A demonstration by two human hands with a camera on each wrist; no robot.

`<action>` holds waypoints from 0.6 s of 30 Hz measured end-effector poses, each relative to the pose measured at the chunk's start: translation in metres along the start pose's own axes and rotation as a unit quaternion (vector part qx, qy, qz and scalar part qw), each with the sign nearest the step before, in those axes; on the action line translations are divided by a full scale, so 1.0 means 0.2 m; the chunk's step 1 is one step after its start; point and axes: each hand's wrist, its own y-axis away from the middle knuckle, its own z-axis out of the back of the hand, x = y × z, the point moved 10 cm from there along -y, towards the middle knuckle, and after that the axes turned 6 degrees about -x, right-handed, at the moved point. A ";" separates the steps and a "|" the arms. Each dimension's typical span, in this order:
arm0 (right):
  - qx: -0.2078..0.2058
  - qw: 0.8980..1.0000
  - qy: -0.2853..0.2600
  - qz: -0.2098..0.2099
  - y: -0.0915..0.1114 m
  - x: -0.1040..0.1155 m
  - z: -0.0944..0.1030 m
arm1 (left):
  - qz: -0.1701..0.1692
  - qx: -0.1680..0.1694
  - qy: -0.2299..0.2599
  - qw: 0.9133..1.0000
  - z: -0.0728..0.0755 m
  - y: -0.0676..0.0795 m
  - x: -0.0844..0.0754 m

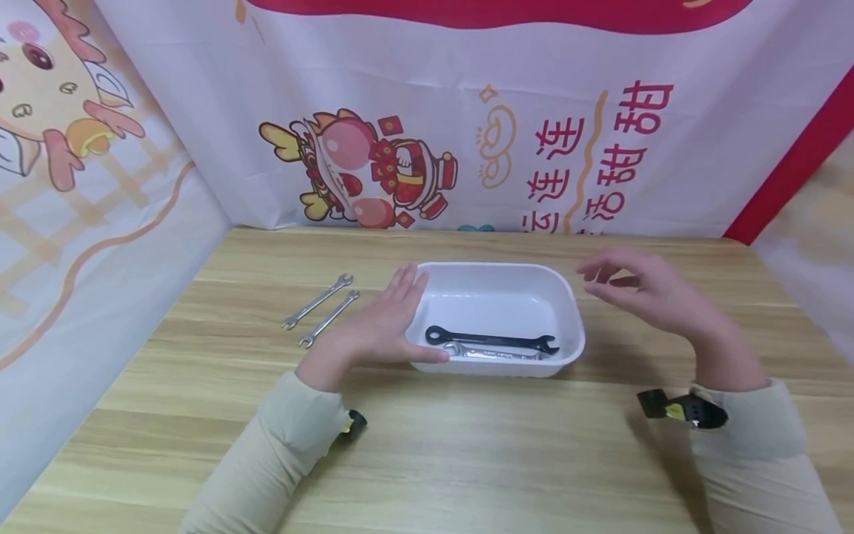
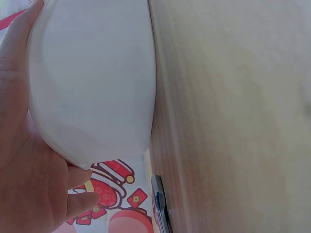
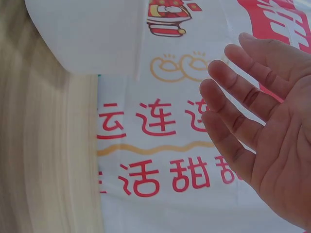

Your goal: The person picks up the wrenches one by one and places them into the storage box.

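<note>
A white plastic bin (image 1: 497, 371) sits on the table with a black combination wrench (image 1: 490, 339) and a silver wrench (image 1: 497, 354) lying along its near side. My left hand (image 1: 376, 322) rests spread against the bin's left end, its straight fingers at the left rim and its thumb across the front rim. In the left wrist view, the palm lies close along the white bin (image 2: 92, 82). Off the bin's right end, my right hand (image 1: 657, 293) is raised with nothing in it. Its fingers are loosely bent and apart in the right wrist view (image 3: 262, 107).
Two silver open-end wrenches, a farther one (image 1: 317, 302) and a nearer one (image 1: 329, 319), lie side by side left of the bin. A printed cloth (image 1: 427, 96) hangs along the table's back edge, and another cloth (image 1: 100, 208) stands at the left. The wooden table (image 1: 480, 452) extends in front.
</note>
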 end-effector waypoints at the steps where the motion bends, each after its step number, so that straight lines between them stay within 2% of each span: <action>1: -0.003 1.000 0.003 -0.002 0.00 0.00 0.01 | 0.001 0.000 -0.002 1.000 0.00 0.00 0.00; 7: -0.019 1.000 0.007 -0.018 0.02 -0.03 0.06 | 0.003 -0.002 -0.010 1.000 -0.01 0.00 0.00; 13: -0.037 0.998 0.005 -0.053 0.03 -0.08 0.11 | 0.002 -0.007 -0.013 1.000 0.00 0.00 0.01; 18: -0.051 0.997 0.001 -0.056 0.05 -0.11 0.15 | 0.002 -0.007 -0.015 1.000 0.00 0.00 0.01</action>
